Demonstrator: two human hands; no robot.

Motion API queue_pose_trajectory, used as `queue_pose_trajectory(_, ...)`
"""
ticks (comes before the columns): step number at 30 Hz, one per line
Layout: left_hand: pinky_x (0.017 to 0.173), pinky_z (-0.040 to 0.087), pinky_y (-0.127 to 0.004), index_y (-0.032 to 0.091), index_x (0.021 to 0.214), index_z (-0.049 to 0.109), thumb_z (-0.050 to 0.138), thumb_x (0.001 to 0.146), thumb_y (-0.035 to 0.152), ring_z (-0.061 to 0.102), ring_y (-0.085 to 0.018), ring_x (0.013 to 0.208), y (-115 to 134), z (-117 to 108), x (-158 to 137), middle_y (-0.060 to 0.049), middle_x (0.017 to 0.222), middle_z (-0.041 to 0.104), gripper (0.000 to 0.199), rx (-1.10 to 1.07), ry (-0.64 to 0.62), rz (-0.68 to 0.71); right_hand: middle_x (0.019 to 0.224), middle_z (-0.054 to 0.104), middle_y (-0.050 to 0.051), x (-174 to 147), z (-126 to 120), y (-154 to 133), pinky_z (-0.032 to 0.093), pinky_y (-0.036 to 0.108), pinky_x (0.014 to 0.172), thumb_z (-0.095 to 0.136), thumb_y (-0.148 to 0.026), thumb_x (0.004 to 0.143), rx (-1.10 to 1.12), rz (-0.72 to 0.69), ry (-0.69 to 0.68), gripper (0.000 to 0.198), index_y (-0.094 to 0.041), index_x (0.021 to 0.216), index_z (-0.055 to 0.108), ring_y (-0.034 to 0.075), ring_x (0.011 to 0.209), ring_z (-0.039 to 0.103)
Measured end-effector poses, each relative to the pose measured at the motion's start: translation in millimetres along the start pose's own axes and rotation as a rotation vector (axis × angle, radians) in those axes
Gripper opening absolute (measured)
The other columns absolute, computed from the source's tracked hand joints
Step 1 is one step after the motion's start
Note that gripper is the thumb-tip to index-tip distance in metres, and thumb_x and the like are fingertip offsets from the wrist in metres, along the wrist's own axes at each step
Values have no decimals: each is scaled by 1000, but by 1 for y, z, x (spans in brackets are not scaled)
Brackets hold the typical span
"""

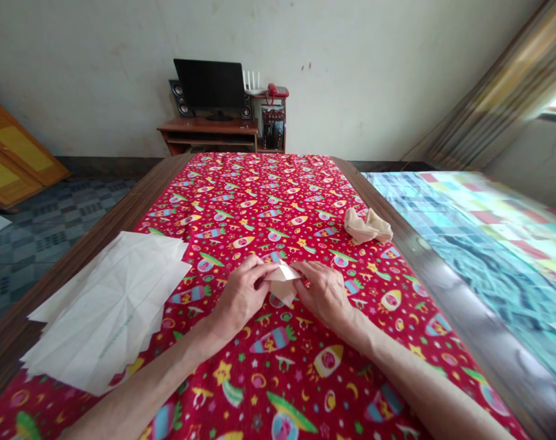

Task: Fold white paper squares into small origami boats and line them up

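Observation:
A small folded piece of white paper (283, 287) is held between my two hands, over the middle of the red patterned cloth (268, 339). My left hand (245, 287) pinches its left side, thumb and fingers closed on the edge. On the other side, my right hand (326, 290) grips the right edge the same way. One pointed flap of the paper hangs down toward me. To the left lies a stack of creased white paper sheets (117, 311). A cream-coloured folded paper piece (367, 226) rests near the cloth's right edge.
The cloth covers a dark wooden table (484, 336) whose edges show on both sides. Beyond the far end, a desk (208, 126) bears a monitor (211, 84) and a red telephone (276, 91). A bed with a checked cover (470, 226) stands at right, a wooden cabinet (16, 153) at left.

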State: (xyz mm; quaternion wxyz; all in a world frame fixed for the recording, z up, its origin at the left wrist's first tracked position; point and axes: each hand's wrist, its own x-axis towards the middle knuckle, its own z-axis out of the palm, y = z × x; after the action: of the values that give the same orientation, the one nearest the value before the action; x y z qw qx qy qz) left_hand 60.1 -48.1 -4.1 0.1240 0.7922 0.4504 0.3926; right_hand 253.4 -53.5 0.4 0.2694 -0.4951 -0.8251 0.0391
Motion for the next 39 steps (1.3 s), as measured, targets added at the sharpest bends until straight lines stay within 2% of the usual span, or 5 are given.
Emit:
queue_pose_trajectory(7,68,48,-24,23,120,60,48,85,5,55,-14,76,-7,2,-6,-2,87,50,42,134,-211,25,74,63,2,0,3,0,27,26,52,48,-22,90,-238,-17,-170,26,-24,110,64,15,66,56)
queue_pose_trajectory(11,66,48,-28,22,133,48,45,86,9,54,-17,76,-5,-1,-5,-5,92,48,49,343,-391,60,80,61,4,-4,7,1,25,26,52,48,-22,90,-283,-71,-189,26,-24,111,64,16,71,54)
queue_pose_trajectory(16,71,48,-34,24,136,44,47,87,17,53,-21,82,-5,-3,0,-7,97,49,49,516,-453,135,82,60,4,-6,7,3,26,27,52,47,-20,91,-276,-83,-181,26,-24,110,64,16,74,53)
queue_pose_trajectory(23,78,47,-38,25,132,46,50,88,20,53,-23,91,-3,-6,3,-8,104,50,45,550,-459,206,84,59,5,-6,7,6,28,26,54,48,-21,90,-245,-64,-162,26,-25,108,66,16,75,52)
queue_pose_trajectory(39,71,48,-25,20,109,61,42,96,18,54,-13,78,-11,-10,-19,-1,83,54,23,277,-305,370,87,58,5,-11,9,13,36,26,59,50,-20,90,-174,-98,-116,27,-25,112,65,17,80,52)
